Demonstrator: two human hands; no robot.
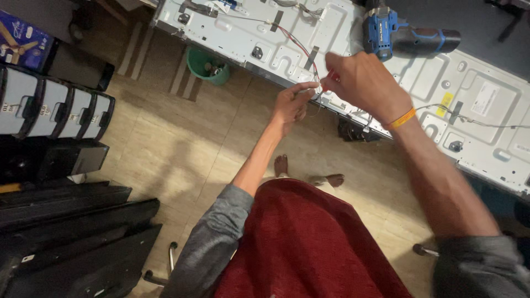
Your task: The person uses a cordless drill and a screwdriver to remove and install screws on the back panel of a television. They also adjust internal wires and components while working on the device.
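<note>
Grey sleeves pushed up; orange wristband (pixel 402 118) on right wrist; dark red cloth over lap; bare feet.

Both arms stretched forward, grey sleeves pushed up past the elbows. Left hand (pixel 291 104) at frame centre, fingers pinched together, thumb uppermost. Right hand (pixel 361 83) just beside it, upper right of centre, knuckles up, fingers curled closed, orange band round the wrist.
</note>
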